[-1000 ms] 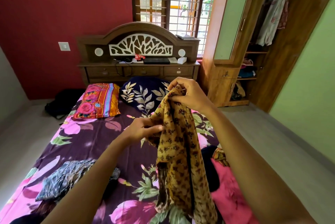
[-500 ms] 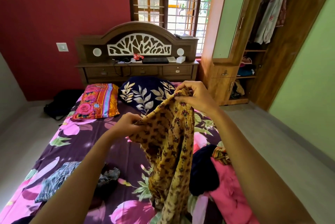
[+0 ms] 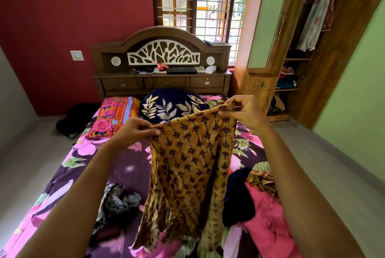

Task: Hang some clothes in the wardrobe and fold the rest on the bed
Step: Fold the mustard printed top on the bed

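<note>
both hands are pinching the top edge of the mustard printed garment: left hand lower, right hand higher, so the edge is slanting between them and its length is hanging down over the bed.

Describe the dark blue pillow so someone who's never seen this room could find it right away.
Start at the carved wooden headboard at the bed's far end. Just below its drawers lies the navy pillow, right of the orange floral pillow. It alone is dark, with pale leaf prints.
</note>
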`<state>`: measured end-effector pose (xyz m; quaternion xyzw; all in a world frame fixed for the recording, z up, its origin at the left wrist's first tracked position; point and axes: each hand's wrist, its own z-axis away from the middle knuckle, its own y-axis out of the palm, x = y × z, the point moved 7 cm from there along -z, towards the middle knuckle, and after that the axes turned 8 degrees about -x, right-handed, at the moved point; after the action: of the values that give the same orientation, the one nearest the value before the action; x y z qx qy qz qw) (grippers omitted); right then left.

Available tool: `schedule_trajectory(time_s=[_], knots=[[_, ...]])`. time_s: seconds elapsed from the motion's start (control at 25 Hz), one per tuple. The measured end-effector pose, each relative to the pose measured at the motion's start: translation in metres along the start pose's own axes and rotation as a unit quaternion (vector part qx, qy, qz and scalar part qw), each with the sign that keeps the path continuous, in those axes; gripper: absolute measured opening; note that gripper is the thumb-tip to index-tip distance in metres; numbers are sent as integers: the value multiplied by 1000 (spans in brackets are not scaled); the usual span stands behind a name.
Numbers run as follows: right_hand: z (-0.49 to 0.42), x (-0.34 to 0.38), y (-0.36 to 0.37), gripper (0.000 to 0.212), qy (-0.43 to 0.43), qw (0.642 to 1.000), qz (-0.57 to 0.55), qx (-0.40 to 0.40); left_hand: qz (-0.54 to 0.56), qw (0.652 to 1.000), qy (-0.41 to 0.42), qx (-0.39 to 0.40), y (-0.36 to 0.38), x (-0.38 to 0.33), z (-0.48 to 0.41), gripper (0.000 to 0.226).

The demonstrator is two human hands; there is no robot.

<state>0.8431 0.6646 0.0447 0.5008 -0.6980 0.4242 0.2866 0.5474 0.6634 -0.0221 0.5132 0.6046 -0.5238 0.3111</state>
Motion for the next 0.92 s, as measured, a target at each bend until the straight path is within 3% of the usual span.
schedule_trajectory(time_s=[0.04,0.08,0.2,0.32,0.4,0.56,0.76,0.92], knots=[[0,-2,-1,28,12,1000,2,6,19,999,-3,-30,-5,-3,0,18],[1,-5,0,36,35,999,3,21,28,998,-5,-58,-11,-5,-1,16],[6,-17,7,61,104,989,26,100,-99,994,10,-43,-14,-8,-7,36],[9,-21,15,41,98,982,104,124,-308,950,45,-37,-3,-13,-13,22],[9,-17,13,30,90,988,96,83,-344,925,99,-125,-4,-30,-12,19],[0,4,-2,28,45,999,16,2,-354,875,191,-267,-17,-70,-8,21],[0,-15,16,32,82,983,165,10,-385,881,103,-256,-13,-44,-9,16],[12,-30,32,21,150,980,118,52,-432,851,36,-295,-25,-23,9,23]])
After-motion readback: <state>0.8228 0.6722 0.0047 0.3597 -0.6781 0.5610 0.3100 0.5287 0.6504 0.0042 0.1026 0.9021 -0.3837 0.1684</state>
